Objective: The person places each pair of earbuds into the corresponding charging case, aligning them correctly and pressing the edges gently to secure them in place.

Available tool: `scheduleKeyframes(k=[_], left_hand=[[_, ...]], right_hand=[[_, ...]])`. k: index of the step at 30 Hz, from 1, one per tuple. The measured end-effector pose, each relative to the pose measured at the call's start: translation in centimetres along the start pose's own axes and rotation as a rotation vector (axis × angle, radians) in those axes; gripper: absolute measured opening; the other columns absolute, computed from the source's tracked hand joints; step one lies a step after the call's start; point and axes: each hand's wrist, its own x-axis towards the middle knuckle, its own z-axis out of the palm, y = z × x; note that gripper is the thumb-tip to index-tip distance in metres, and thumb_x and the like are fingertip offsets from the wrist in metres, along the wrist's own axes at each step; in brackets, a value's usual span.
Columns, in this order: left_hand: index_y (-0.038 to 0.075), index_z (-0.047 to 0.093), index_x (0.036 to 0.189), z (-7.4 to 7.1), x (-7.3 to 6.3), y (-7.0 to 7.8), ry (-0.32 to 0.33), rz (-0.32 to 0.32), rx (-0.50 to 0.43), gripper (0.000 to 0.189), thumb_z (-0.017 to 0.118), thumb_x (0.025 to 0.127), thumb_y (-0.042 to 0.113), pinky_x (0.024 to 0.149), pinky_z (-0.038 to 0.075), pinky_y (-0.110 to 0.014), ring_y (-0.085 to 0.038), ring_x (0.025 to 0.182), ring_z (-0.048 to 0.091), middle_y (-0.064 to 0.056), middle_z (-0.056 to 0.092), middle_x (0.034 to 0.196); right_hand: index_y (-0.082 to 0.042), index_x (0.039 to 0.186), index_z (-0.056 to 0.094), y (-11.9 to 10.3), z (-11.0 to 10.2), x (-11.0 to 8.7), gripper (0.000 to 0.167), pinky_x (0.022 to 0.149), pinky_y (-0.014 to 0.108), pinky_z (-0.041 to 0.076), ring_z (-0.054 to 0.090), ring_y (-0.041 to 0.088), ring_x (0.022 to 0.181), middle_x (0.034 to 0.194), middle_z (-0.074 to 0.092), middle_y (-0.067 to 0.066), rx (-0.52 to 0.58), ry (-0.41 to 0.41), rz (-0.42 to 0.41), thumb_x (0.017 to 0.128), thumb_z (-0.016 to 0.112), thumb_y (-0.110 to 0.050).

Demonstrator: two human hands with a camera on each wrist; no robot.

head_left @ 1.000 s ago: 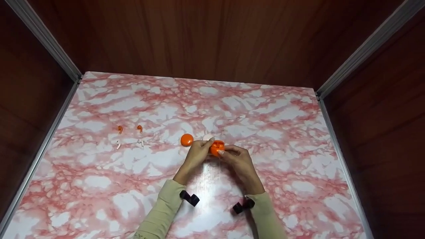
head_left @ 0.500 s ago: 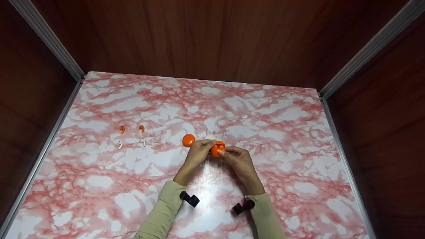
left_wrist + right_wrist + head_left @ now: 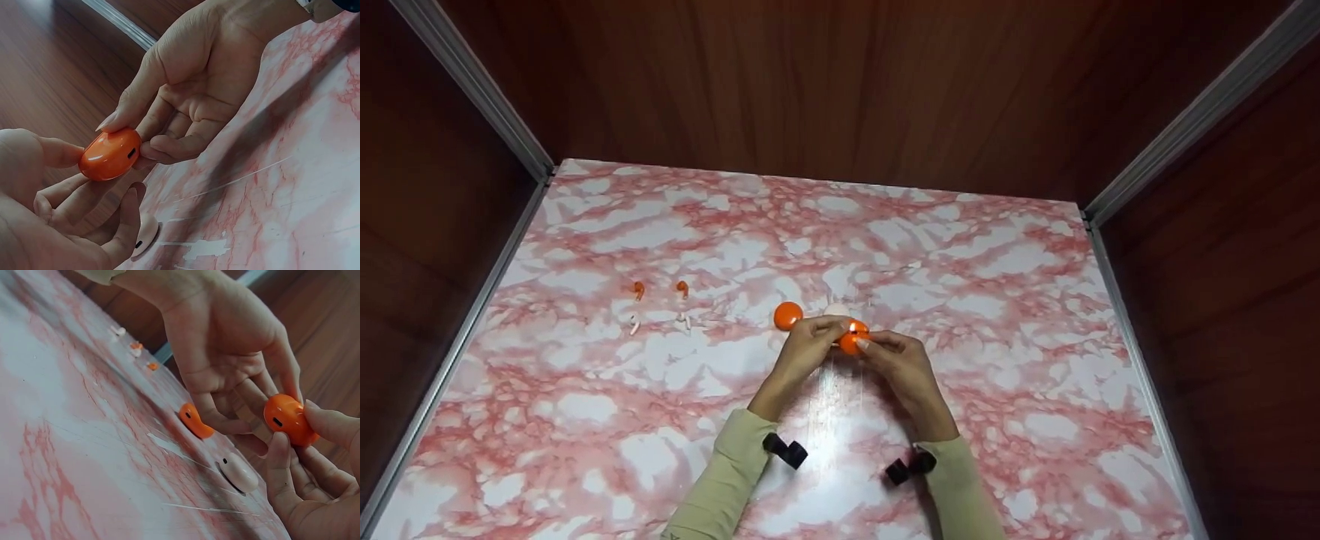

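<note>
An orange earbud case (image 3: 851, 345) is held between both hands just above the table. My left hand (image 3: 808, 343) pinches its left side between thumb and fingers. My right hand (image 3: 901, 360) grips the other side, thumb on the front. The case's lid looks mostly lowered; a small dark gap shows in the head view, and I cannot tell if it is fully closed. A dark slot shows on the orange shell (image 3: 104, 157) in the left wrist view. Behind the left hand lie a second orange case (image 3: 788, 316) and a white case (image 3: 241, 473), both on the table.
To the left lie two orange earbuds (image 3: 682, 288) and, nearer, two white earbuds (image 3: 634, 324). They rest apart on the red-and-white marbled table (image 3: 585, 465). Brown wooden panels (image 3: 810, 90) with metal edge strips enclose the table at the back and sides.
The lid of the held orange case has come down; the wells visible inside one second ago are no longer seen. Both hands have stayed in nearly the same place.
</note>
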Motion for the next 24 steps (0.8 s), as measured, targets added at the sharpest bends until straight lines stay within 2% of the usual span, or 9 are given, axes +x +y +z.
scheduleKeyframes(k=[3, 10, 15, 24], left_hand=[[0.004, 0.077, 0.123, -0.07, -0.05, -0.04, -0.021, 0.006, -0.019, 0.030, 0.064, 0.105, 0.023, 0.090, 0.058, -0.030, -0.010, 0.103, 0.072, -0.015, 0.077, 0.125], [0.004, 0.075, 0.128, -0.24, -0.28, -0.29, -0.029, -0.027, -0.049, 0.030, 0.063, 0.105, 0.021, 0.089, 0.061, -0.039, -0.007, 0.088, 0.073, -0.014, 0.079, 0.121], [0.005, 0.074, 0.129, -0.16, -0.30, -0.41, -0.032, -0.029, -0.038, 0.031, 0.064, 0.105, 0.022, 0.091, 0.060, -0.040, -0.007, 0.089, 0.073, -0.014, 0.078, 0.123], [0.004, 0.071, 0.133, 0.07, -0.33, -0.20, -0.043, -0.011, -0.014, 0.034, 0.063, 0.106, 0.022, 0.091, 0.061, -0.039, -0.007, 0.093, 0.074, -0.015, 0.076, 0.127]], right_hand=[[0.006, 0.112, 0.077, -0.07, 0.00, -0.06, 0.024, 0.081, 0.030, 0.063, 0.075, 0.018, 0.084, 0.099, 0.080, 0.008, 0.023, -0.016, 0.003, 0.093, 0.079, -0.008], [0.008, 0.113, 0.076, -0.06, 0.03, -0.04, 0.024, 0.079, 0.030, 0.064, 0.075, 0.019, 0.082, 0.097, 0.080, 0.009, 0.068, -0.015, 0.022, 0.094, 0.078, -0.006], [0.009, 0.113, 0.075, -0.08, 0.07, -0.13, 0.023, 0.079, 0.029, 0.063, 0.075, 0.019, 0.082, 0.098, 0.079, 0.010, 0.082, 0.001, 0.036, 0.095, 0.076, -0.004], [0.012, 0.119, 0.072, -0.13, -0.10, -0.11, 0.030, 0.079, 0.028, 0.063, 0.075, 0.016, 0.082, 0.096, 0.080, 0.008, 0.079, 0.008, 0.042, 0.096, 0.075, -0.007]])
